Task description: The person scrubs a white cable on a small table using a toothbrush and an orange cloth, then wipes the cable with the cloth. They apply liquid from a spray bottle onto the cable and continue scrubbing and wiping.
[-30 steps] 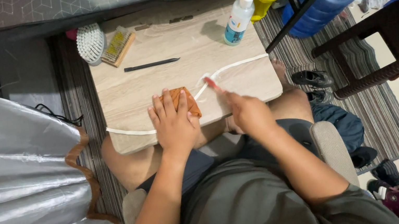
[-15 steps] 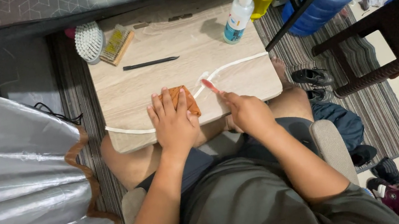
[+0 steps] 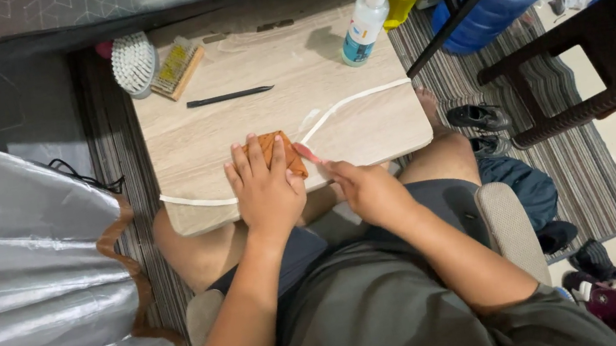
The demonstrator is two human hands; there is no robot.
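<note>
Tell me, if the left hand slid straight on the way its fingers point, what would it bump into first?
The left hand lies flat on the orange-brown piece, fingers pointing up the wooden board. Straight ahead, it would probably meet the thin black tool first, though it might just pass beside it.

Dark olive T-shirt, dark shorts, bare forearms
</note>
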